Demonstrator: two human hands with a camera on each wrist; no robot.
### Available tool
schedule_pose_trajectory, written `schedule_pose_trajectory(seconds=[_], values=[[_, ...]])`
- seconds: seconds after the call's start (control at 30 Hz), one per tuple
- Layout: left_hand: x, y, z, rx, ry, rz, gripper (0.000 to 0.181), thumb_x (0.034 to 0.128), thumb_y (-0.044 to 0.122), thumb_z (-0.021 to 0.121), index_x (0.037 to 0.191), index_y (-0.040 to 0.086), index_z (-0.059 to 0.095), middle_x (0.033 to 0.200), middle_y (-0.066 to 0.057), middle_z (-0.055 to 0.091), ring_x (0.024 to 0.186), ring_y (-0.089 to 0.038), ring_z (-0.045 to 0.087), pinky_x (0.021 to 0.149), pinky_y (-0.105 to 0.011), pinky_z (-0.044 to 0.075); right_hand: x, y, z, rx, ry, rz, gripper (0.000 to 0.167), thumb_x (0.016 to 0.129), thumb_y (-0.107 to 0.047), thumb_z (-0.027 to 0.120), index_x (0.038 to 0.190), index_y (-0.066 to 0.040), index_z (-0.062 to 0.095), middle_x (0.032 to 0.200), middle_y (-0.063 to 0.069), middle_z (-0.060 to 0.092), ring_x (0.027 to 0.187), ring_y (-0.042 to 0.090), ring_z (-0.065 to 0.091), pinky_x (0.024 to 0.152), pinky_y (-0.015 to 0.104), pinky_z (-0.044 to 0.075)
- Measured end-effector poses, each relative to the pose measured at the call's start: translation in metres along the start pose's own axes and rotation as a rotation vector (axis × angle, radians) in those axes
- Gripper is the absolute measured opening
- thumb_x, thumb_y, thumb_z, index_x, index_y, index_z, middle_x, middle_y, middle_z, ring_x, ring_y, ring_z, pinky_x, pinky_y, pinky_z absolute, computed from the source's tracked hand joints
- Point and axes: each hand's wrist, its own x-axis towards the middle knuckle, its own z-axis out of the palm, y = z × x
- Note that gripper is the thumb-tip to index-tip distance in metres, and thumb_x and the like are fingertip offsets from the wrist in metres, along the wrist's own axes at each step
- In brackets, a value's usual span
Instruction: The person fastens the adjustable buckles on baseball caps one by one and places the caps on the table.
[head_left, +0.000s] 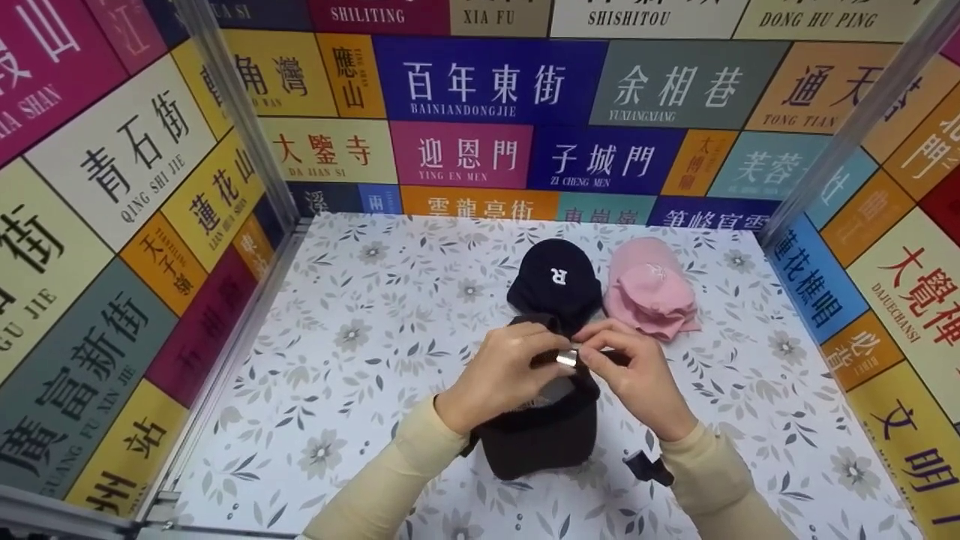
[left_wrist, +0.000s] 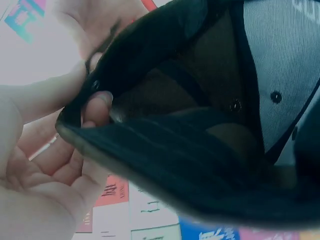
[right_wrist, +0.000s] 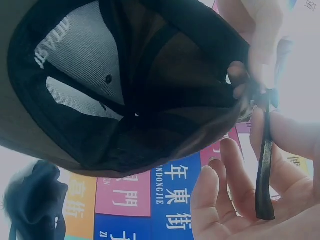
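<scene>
A dark brown baseball cap (head_left: 540,448) is held off the table between both hands, its brim towards me and its opening facing up. My left hand (head_left: 506,367) grips the cap's back edge, beside a shiny metal buckle (head_left: 568,358). In the left wrist view, fingertips (left_wrist: 97,107) reach inside the rim. My right hand (head_left: 634,375) pinches the cap's dark strap (right_wrist: 265,175) near the buckle, and the strap's free end hangs over the palm in the right wrist view. Fingers partly hide how the strap passes through the buckle.
Just beyond the hands, a black cap (head_left: 551,274) with a white letter sits on the flowered tabletop (head_left: 405,300). Right beside it lies a pink cap (head_left: 651,281). Panels (head_left: 487,79) with colourful street-name signs enclose the back and sides.
</scene>
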Motion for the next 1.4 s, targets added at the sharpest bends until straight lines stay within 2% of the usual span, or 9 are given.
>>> schedule_pose_trajectory(seconds=[0.13, 0.27, 0.57, 0.8, 1.0, 1.1, 1.17, 1.27, 1.4], values=[[0.003, 0.002, 0.000, -0.125, 0.047, -0.110, 0.023, 0.0849, 0.022, 0.083, 0.102, 0.007, 0.077, 0.093, 0.000, 0.073, 0.080, -0.008, 0.065, 0.075, -0.019, 0.051, 0.001, -0.006, 0.000, -0.003, -0.009, 0.000, 0.012, 0.090, 0.005, 0.070, 0.084, -0.005, 0.073, 0.105, 0.016, 0.067, 0.098, 0.027, 0.062, 0.078, 0.024, 0.051], [0.004, 0.005, -0.001, -0.130, 0.037, -0.158, 0.022, 0.0852, 0.019, 0.082, 0.103, 0.008, 0.077, 0.093, 0.001, 0.073, 0.078, -0.008, 0.063, 0.072, -0.019, 0.050, 0.001, -0.006, 0.001, 0.000, -0.018, 0.004, 0.011, 0.090, 0.005, 0.070, 0.085, -0.004, 0.073, 0.105, 0.015, 0.067, 0.098, 0.025, 0.063, 0.078, 0.025, 0.052], [0.002, 0.004, -0.002, -0.070, 0.073, -0.135, 0.020, 0.0771, 0.001, 0.079, 0.095, 0.010, 0.077, 0.085, 0.003, 0.069, 0.072, -0.007, 0.059, 0.067, -0.020, 0.048, 0.001, -0.002, 0.005, 0.050, -0.030, 0.013, 0.008, 0.092, 0.006, 0.067, 0.095, 0.001, 0.073, 0.105, 0.015, 0.067, 0.099, 0.027, 0.063, 0.077, 0.028, 0.055], [0.002, 0.005, -0.001, -0.006, 0.063, -0.080, 0.023, 0.0784, 0.001, 0.078, 0.100, 0.009, 0.076, 0.088, 0.002, 0.070, 0.074, -0.008, 0.057, 0.069, -0.019, 0.046, 0.000, 0.000, 0.005, 0.050, -0.018, 0.042, 0.012, 0.090, 0.005, 0.070, 0.101, -0.001, 0.071, 0.106, 0.014, 0.066, 0.099, 0.025, 0.062, 0.074, 0.029, 0.056], [0.002, 0.006, 0.000, 0.002, 0.064, -0.039, 0.020, 0.0801, 0.001, 0.078, 0.098, 0.009, 0.075, 0.087, 0.002, 0.070, 0.076, -0.009, 0.059, 0.072, -0.021, 0.047, 0.000, 0.025, 0.002, -0.028, -0.058, 0.168, 0.031, 0.094, -0.013, 0.072, 0.124, -0.011, 0.067, 0.114, 0.004, 0.066, 0.105, 0.026, 0.062, 0.067, 0.035, 0.059], [0.003, 0.006, -0.002, 0.015, 0.067, -0.030, 0.018, 0.0809, 0.002, 0.079, 0.096, 0.010, 0.074, 0.086, 0.002, 0.068, 0.078, -0.009, 0.060, 0.074, -0.022, 0.048, -0.001, 0.038, 0.001, -0.002, -0.093, 0.263, 0.040, 0.098, -0.025, 0.067, 0.135, -0.014, 0.060, 0.122, 0.004, 0.064, 0.108, 0.026, 0.063, 0.061, 0.042, 0.058], [0.003, 0.006, -0.003, 0.022, 0.065, -0.029, 0.017, 0.0816, 0.003, 0.079, 0.096, 0.011, 0.074, 0.087, 0.003, 0.068, 0.080, -0.009, 0.061, 0.075, -0.022, 0.048, -0.001, 0.040, 0.002, 0.042, -0.108, 0.328, 0.041, 0.101, -0.031, 0.062, 0.138, -0.015, 0.057, 0.125, 0.006, 0.064, 0.107, 0.027, 0.064, 0.056, 0.045, 0.057], [0.004, 0.007, -0.004, 0.028, 0.057, -0.027, 0.016, 0.0827, 0.005, 0.079, 0.097, 0.011, 0.074, 0.088, 0.003, 0.069, 0.082, -0.009, 0.062, 0.077, -0.021, 0.048, -0.003, 0.043, 0.003, 0.133, -0.113, 0.393, 0.041, 0.103, -0.033, 0.057, 0.139, -0.014, 0.056, 0.127, 0.011, 0.062, 0.107, 0.029, 0.063, 0.057, 0.049, 0.057], [0.003, 0.007, -0.004, 0.030, 0.051, -0.019, 0.015, 0.0837, 0.005, 0.080, 0.097, 0.012, 0.074, 0.089, 0.004, 0.069, 0.083, -0.010, 0.062, 0.078, -0.022, 0.048, -0.003, 0.047, 0.004, 0.288, -0.109, 0.455, 0.038, 0.105, -0.018, 0.053, 0.140, -0.005, 0.053, 0.129, 0.018, 0.060, 0.112, 0.030, 0.062, 0.072, 0.052, 0.058]])
